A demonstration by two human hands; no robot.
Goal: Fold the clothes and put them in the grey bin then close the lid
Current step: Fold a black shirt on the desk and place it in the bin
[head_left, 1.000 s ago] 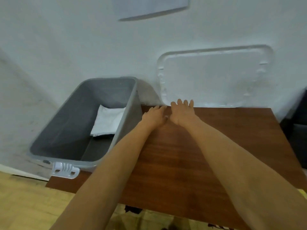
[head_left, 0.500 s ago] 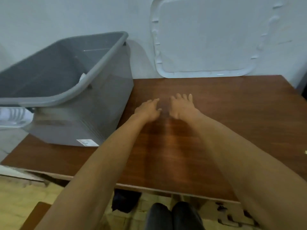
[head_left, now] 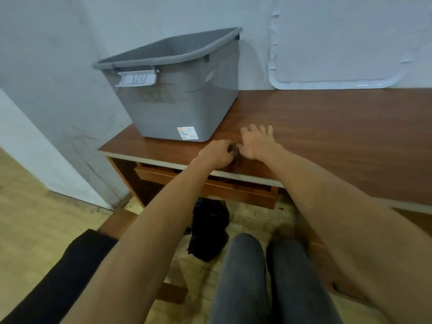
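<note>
The grey bin [head_left: 182, 108] stands open on the left end of the brown table [head_left: 327, 136], a white latch on its near side. From this low angle its inside is hidden. The white lid [head_left: 339, 43] leans upright against the wall behind the table, to the right of the bin. My left hand [head_left: 216, 155] lies near the table's front edge with fingers curled and nothing in it. Right beside it, my right hand [head_left: 257, 143] rests on the wood with fingers spread. No clothes lie on the tabletop.
A dark bundle [head_left: 208, 232] lies on the floor under the table. Under the front edge a drawer [head_left: 210, 185] stands slightly pulled out. Something black [head_left: 70, 277] lies over a wooden seat at lower left. My legs [head_left: 245, 277] in grey trousers are below.
The view has dropped and pulled back, so the bin's inside and the white cloth in it are out of sight. Both hands slid back toward the table's front edge, and the left fingers curled.
</note>
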